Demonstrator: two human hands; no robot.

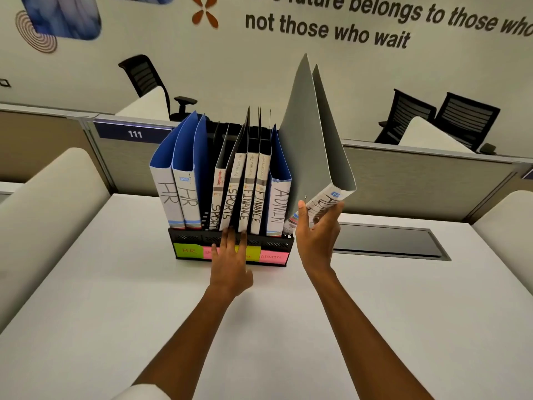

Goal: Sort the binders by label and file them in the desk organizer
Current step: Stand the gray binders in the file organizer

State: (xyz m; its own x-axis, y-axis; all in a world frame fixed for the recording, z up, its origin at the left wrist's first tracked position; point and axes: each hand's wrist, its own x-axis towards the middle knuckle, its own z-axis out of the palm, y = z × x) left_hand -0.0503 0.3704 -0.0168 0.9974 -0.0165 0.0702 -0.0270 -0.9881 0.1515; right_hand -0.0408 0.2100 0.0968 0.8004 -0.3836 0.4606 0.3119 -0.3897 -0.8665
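Black office chairs (438, 119), wall lettering (326, 27)

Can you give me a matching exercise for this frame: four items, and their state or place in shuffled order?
Items:
1. grey ADMIN binder
2. left hand
3. HR binders
4. blue ADMIN binder

States:
A. leftmost in the desk organizer
B. tilted, held by the right hand
C. fingers against the SPORTS and FINANCE spines
D. upright in the rightmost section

Pairs: 1-B, 2-C, 3-A, 4-D
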